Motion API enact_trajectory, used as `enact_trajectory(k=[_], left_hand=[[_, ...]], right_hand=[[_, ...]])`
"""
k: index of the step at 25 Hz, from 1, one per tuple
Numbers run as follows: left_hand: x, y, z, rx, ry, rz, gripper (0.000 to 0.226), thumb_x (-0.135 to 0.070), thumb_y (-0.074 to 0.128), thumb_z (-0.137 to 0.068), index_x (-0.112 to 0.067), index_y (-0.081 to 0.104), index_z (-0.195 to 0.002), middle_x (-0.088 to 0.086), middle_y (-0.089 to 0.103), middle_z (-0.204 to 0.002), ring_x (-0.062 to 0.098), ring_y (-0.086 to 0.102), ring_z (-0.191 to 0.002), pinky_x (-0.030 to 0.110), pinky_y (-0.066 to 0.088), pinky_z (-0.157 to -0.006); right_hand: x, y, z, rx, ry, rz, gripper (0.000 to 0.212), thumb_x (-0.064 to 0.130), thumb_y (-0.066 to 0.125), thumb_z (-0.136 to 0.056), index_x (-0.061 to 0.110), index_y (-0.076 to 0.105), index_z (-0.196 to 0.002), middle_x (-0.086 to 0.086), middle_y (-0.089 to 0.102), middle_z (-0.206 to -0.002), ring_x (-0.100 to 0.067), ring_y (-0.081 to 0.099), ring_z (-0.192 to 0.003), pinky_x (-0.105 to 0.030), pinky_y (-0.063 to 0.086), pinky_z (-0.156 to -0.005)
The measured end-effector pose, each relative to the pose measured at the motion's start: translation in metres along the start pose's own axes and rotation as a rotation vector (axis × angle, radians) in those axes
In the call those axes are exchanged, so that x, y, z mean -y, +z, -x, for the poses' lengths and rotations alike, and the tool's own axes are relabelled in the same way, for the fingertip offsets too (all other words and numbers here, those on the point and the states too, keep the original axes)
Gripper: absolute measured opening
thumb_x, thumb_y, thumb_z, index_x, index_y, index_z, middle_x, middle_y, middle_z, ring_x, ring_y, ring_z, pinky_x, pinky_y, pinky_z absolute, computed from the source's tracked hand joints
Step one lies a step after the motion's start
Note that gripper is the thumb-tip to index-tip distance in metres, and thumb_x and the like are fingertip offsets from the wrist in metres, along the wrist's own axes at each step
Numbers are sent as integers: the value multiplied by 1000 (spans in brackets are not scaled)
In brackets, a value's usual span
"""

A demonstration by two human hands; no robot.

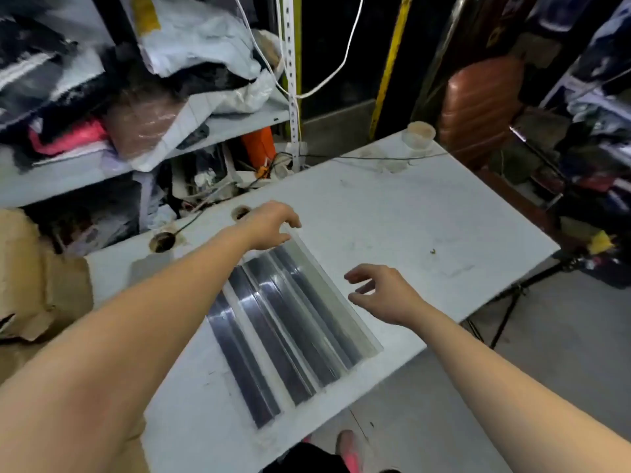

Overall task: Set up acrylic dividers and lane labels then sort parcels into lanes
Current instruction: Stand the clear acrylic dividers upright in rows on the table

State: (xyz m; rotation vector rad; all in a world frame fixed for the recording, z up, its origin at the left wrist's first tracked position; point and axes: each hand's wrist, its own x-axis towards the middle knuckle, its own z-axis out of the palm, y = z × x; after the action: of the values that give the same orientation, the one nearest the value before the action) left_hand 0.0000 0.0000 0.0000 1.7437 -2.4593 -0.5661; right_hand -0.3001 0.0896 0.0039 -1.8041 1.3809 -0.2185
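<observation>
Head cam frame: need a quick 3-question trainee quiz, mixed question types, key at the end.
1. True or false: the acrylic dividers are spaced far apart across the table.
2. Which hand grips the far end of a divider? A) left hand B) right hand C) neither
3. Fill in: the cup stands at the table's far ___.

Key: 1 false, they lie packed side by side; 2 A, the right hand hovers beside them holding nothing; 3 corner.
</observation>
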Motion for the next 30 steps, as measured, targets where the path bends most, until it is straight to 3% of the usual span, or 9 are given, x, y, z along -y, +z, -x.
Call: enact_trajectory(k=[5, 7, 13, 17, 20, 23, 30], left_hand=[[21, 12, -10, 66, 80, -49, 19, -22, 75, -88, -25, 70, -107, -5, 65, -112, 16, 56, -110, 38, 46, -98], [26, 14, -12, 78, 107, -54, 17, -23, 75, -89, -26, 70, -105, -7, 63, -108, 16, 57, -106, 38, 48, -95], [31, 19, -24, 120, 186, -104, 10, -22, 75, -90, -27, 72, -98, -12, 54, -97, 15, 57, -98, 30, 46, -80], [37, 19, -28, 142, 171, -97, 13, -20, 74, -90, -30, 68, -87, -13, 59, -94, 13, 59, -95, 31, 50, -81], [42, 20, -30, 147, 166, -62, 22, -16, 75, -89, -33, 64, -82, -14, 61, -89, 14, 63, -91, 30, 51, -81], [47, 21, -33, 119, 159, -36, 24, -14, 74, -89, -33, 63, -80, -15, 61, -87, 11, 62, -88, 33, 52, -82], [56, 13, -51, 54, 139, 19, 13, -9, 73, -89, -20, 72, -83, -8, 66, -90, 14, 62, -88, 36, 53, -84]], right_hand=[[-10, 29, -5, -30, 125, -21, 36, 18, 72, -87, 22, 69, -122, 12, 69, -116, -3, 69, -96, -11, 49, -73], [-16, 39, -2, -26, 150, -29, 33, 16, 72, -87, 22, 70, -120, 11, 71, -114, -1, 70, -92, -15, 53, -77], [-25, 41, 5, -55, 204, -97, 25, 21, 72, -92, 22, 73, -117, 13, 74, -110, -2, 70, -96, -13, 49, -80], [-36, 39, 12, -20, 239, -36, 28, 11, 68, -88, 25, 76, -111, 16, 74, -105, 0, 70, -91, -10, 50, -74], [-42, 44, 15, -28, 248, -14, 32, 4, 65, -84, 21, 77, -109, 13, 75, -100, 0, 70, -89, -15, 56, -82], [-45, 44, 14, -36, 235, 19, 33, 2, 64, -86, 16, 78, -112, 9, 76, -100, 2, 69, -91, -8, 51, -76], [-55, 23, 9, -30, 237, 64, 32, 4, 65, -88, 20, 79, -111, 9, 75, -104, 1, 68, -92, -4, 47, -71]])
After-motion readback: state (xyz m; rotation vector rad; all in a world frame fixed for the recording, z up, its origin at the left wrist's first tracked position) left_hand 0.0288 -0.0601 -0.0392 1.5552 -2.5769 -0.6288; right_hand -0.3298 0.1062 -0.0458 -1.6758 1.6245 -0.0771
